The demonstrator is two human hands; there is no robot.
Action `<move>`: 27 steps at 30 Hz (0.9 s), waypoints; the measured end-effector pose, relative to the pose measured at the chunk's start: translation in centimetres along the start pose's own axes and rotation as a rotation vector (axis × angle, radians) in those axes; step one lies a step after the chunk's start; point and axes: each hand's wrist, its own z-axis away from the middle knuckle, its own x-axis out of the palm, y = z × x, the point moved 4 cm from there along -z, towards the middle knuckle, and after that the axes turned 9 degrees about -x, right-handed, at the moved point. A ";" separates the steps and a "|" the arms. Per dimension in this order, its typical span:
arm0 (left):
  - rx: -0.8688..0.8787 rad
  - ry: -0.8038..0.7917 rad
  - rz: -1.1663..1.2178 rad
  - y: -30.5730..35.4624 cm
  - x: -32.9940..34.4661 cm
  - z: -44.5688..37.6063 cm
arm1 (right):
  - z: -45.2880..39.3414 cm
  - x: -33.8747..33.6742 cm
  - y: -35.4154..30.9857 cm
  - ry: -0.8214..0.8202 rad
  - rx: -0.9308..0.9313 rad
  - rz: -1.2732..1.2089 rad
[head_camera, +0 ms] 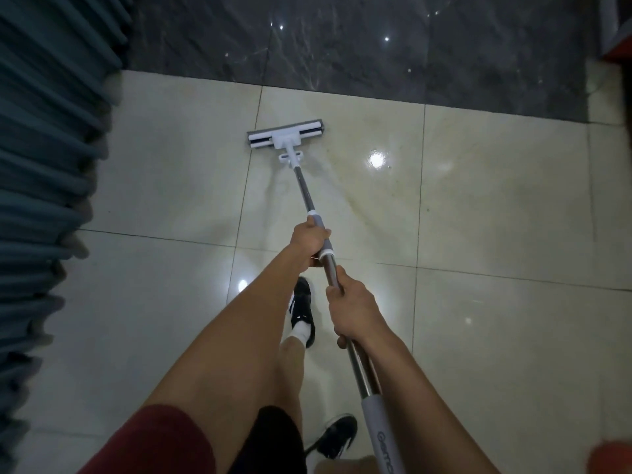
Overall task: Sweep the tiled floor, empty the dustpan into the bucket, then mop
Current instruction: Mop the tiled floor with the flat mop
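— Hands first: what are they doing?

— Both are wrapped round the mop pole (309, 203). The left hand (308, 238) curls over the grey sleeve further down the pole; the right hand (352, 311) grips the bare metal just behind it, nearer the body. Neither is spread; both hold tight.

— And the mop itself?

— Its head (285, 134) lies flat on the pale tiles (496, 206), well ahead of the left hand and a little to its left, close to where the pale floor meets the dark stone strip (376, 53).

— So how far along is the job?

— I'd judge it is in the last part, the mopping. No broom, dustpan or bucket shows, so I can't confirm the sweeping and emptying; the mop in use suggests they are done. Faint streaks fan out on the tile right of the pole, beyond the hands, which look like wet passes. How much floor remains I can't tell.

— What about the room?

— Glossy tiles with lamp glints (376, 160). Left of the left arm hangs a pleated blue-green curtain (44, 165), down to the floor. Below the hands, a black shoe (302, 311) with a white sock steps forward; a second shoe (337, 436) sits nearer. Something orange-red (617, 54) shows at the far right edge.
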 end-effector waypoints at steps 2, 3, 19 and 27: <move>0.007 -0.013 -0.008 -4.1 1.2 1.9 | 3.4 0.8 3.2 0.006 0.009 -0.016; 0.007 -0.020 -0.015 -6.3 1.8 2.8 | 5.2 1.3 4.8 0.006 0.008 -0.017; -0.020 -0.095 -0.220 -32.4 3.9 14.8 | 27.9 11.8 20.5 0.083 0.077 -0.087; -0.027 -0.137 -0.270 -42.0 -1.0 17.9 | 36.0 21.0 22.2 0.155 0.129 -0.138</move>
